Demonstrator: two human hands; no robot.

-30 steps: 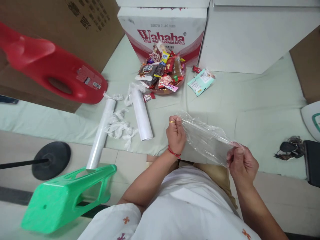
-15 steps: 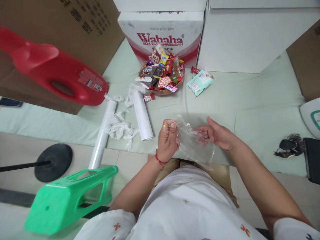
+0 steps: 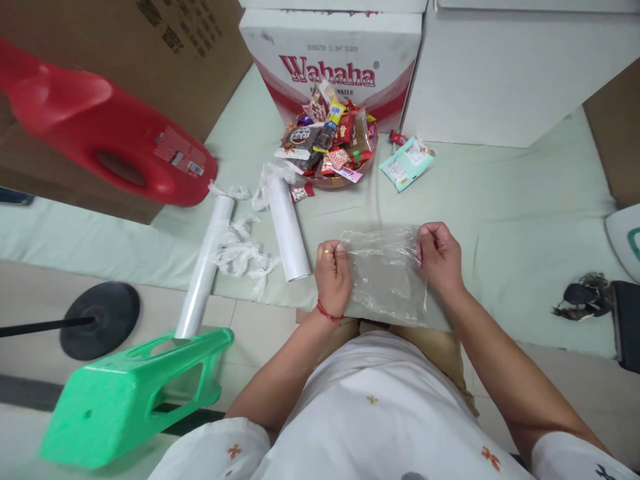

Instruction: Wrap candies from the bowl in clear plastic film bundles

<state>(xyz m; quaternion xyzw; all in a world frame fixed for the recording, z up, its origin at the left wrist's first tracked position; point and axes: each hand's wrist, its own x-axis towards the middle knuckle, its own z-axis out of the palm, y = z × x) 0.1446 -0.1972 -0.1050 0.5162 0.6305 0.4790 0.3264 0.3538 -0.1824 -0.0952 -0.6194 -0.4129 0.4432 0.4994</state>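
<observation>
A clear plastic bag (image 3: 387,283) is stretched between my two hands near the table's front edge. My left hand (image 3: 334,277), with a ring and a red string bracelet, pinches its upper left corner. At the upper right corner, my right hand (image 3: 442,259) grips the bag between thumb and fingers. Nothing shows inside the bag. Beyond it, a bowl (image 3: 333,181) heaped with wrapped snacks (image 3: 330,137) stands against a white Wahaha carton (image 3: 345,50). To the bowl's right lies a light-green snack packet (image 3: 407,164), with a small red packet (image 3: 398,137) behind it.
Left of my hands lie a white roll (image 3: 289,233), crumpled clear plastic (image 3: 245,259) and another roll (image 3: 205,267) reaching a green plastic stool (image 3: 135,393). A red plastic jug (image 3: 115,133) is at upper left. Keys (image 3: 583,297) lie far right.
My right hand, open beside the bag before, has closed on its right corner. The bag is now spread flatter between both hands. The view has shifted slightly.
</observation>
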